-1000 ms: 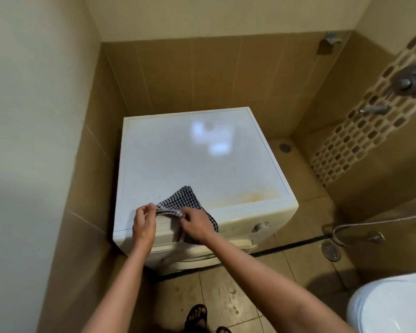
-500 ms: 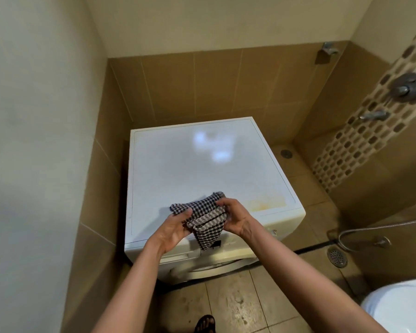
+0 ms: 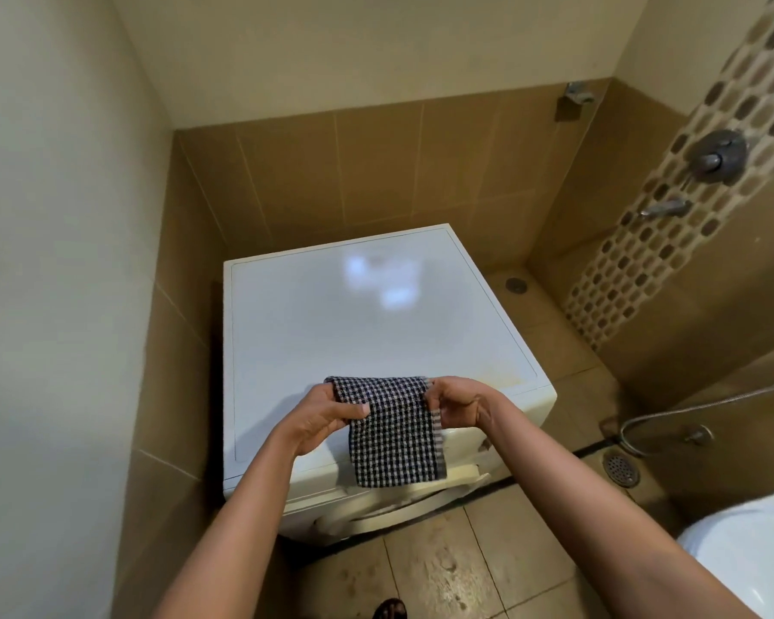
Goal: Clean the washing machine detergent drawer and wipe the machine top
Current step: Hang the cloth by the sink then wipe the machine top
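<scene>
A white washing machine stands in the tiled corner, its flat top bare with a yellowish stain near the front right. Above its front edge I hold a black-and-white checked cloth, folded and hanging down flat. My left hand pinches the cloth's upper left edge and my right hand pinches its upper right edge. The cloth and my hands hide most of the machine's front panel, so the detergent drawer cannot be made out.
A plain wall runs close along the left. Shower valve and spout sit on the right wall, a hose below. Floor drains lie right of the machine. A white toilet is at bottom right.
The cloth has come off the machine's front edge, been folded between my hands, and now hangs flat from both. The camera has tilted up and back.
</scene>
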Motion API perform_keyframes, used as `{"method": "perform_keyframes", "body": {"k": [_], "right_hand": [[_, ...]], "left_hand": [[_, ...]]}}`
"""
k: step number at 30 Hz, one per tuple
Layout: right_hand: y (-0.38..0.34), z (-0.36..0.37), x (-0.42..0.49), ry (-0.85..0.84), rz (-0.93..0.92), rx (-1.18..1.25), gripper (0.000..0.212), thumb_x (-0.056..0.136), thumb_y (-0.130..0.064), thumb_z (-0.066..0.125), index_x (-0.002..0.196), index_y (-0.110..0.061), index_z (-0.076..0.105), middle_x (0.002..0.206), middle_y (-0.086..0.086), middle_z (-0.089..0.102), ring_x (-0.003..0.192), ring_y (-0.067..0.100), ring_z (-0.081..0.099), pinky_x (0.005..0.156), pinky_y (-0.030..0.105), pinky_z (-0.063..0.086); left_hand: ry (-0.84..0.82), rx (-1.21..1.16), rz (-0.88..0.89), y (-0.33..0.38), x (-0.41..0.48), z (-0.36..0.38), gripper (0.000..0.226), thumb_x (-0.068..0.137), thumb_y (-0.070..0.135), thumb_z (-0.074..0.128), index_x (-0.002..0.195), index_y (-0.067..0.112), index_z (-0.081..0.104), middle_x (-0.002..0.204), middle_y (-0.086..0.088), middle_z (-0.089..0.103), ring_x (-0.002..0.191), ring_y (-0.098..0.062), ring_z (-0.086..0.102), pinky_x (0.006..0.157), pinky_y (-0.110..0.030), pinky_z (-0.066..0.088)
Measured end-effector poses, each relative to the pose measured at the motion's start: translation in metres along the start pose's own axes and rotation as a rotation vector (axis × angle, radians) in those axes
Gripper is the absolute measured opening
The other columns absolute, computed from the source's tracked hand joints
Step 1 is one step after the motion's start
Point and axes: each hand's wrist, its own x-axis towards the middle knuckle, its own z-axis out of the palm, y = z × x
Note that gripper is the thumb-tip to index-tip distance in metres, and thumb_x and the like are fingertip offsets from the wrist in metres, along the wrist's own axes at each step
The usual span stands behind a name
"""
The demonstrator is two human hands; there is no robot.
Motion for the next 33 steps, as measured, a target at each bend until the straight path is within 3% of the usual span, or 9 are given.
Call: {"method": "perform_keyframes", "body": {"k": [6,10,13,16,18,20,25,30,33], "right_hand": [[-0.014,-0.016,-0.018,-0.05,-0.257,-0.099,0.041,0.08,0.024,0.042,0.103,-0.005,0.061,0.098,0.012,0.065,0.092,0.027,0.064,0.073,0.037,0.059],[-0.027,-0.027,-0.037,0.029,-0.542,-0.154,0.035,0.085,0.016,0.048,0.086,-0.007,0.075,0.091,0.009,0.072,0.086,0.021,0.067,0.073,0.032,0.057],[-0.038,-0.037,-0.055,0.119,-0.677,-0.176,0.018,0.085,0.002,0.06,0.076,-0.003,0.075,0.078,0.009,0.072,0.072,0.019,0.068,0.066,0.029,0.055],[-0.045,-0.061,-0.07,0.218,-0.728,-0.197,0.022,0.075,0.008,0.063,0.061,-0.007,0.07,0.066,0.011,0.063,0.062,0.023,0.055,0.061,0.03,0.044],[-0.049,-0.077,-0.085,0.29,-0.713,-0.234,0.044,0.076,0.019,0.045,0.058,-0.012,0.069,0.073,0.016,0.064,0.065,0.026,0.057,0.06,0.03,0.045],[-0.05,-0.092,-0.106,0.315,-0.741,-0.268,0.056,0.081,0.023,0.037,0.06,-0.014,0.072,0.085,0.016,0.069,0.07,0.025,0.065,0.058,0.028,0.052],[-0.046,-0.137,-0.17,0.383,-0.828,-0.265,0.051,0.085,0.022,0.039,0.063,-0.01,0.072,0.101,0.012,0.072,0.085,0.026,0.069,0.066,0.033,0.057],[-0.037,-0.185,-0.24,0.466,-0.928,-0.188,0.019,0.078,0.0,0.062,0.081,-0.013,0.075,0.103,0.017,0.071,0.099,0.032,0.066,0.087,0.048,0.053],[-0.028,-0.219,-0.286,0.541,-0.97,-0.134,0.036,0.075,-0.002,0.068,0.111,-0.005,0.065,0.109,0.02,0.067,0.101,0.03,0.065,0.086,0.042,0.055]], "left_hand": [[-0.007,0.318,0.134,0.019,0.011,0.002,0.045,0.072,-0.009,0.076,0.115,-0.001,0.062,0.11,-0.014,0.071,0.107,-0.03,0.066,0.093,-0.04,0.053],[0.189,0.658,0.488,0.043,0.016,0.022,0.022,0.077,-0.002,0.075,0.097,0.006,0.073,0.097,-0.004,0.074,0.091,-0.014,0.07,0.082,-0.031,0.057],[0.204,0.844,0.782,0.057,0.024,0.042,0.018,0.076,-0.018,0.065,0.07,-0.001,0.066,0.068,-0.008,0.067,0.063,-0.012,0.061,0.058,-0.038,0.054],[0.065,0.951,0.959,0.071,0.034,0.068,0.03,0.074,-0.018,0.069,0.086,0.008,0.074,0.094,-0.003,0.071,0.087,-0.004,0.063,0.075,-0.027,0.056],[-0.037,1.03,0.986,0.082,0.04,0.085,0.032,0.081,-0.014,0.065,0.101,0.009,0.074,0.125,-0.01,0.062,0.117,-0.013,0.057,0.098,-0.026,0.049],[-0.154,1.109,0.991,0.092,0.046,0.106,0.039,0.086,-0.014,0.057,0.095,0.023,0.066,0.133,-0.014,0.058,0.125,-0.019,0.053,0.099,-0.028,0.05],[-0.274,1.126,0.907,0.112,0.066,0.174,0.048,0.086,-0.015,0.043,0.102,0.031,0.046,0.091,0.005,0.062,0.078,-0.015,0.06,0.072,-0.034,0.054],[-0.444,1.057,0.881,0.124,0.083,0.262,0.034,0.089,0.0,0.062,0.111,0.021,0.046,0.101,0.003,0.065,0.094,-0.009,0.064,0.083,-0.023,0.053],[-0.483,1.063,0.902,0.132,0.093,0.319,0.03,0.089,0.004,0.064,0.106,0.024,0.051,0.098,0.01,0.066,0.091,-0.005,0.064,0.081,-0.016,0.05]]}}
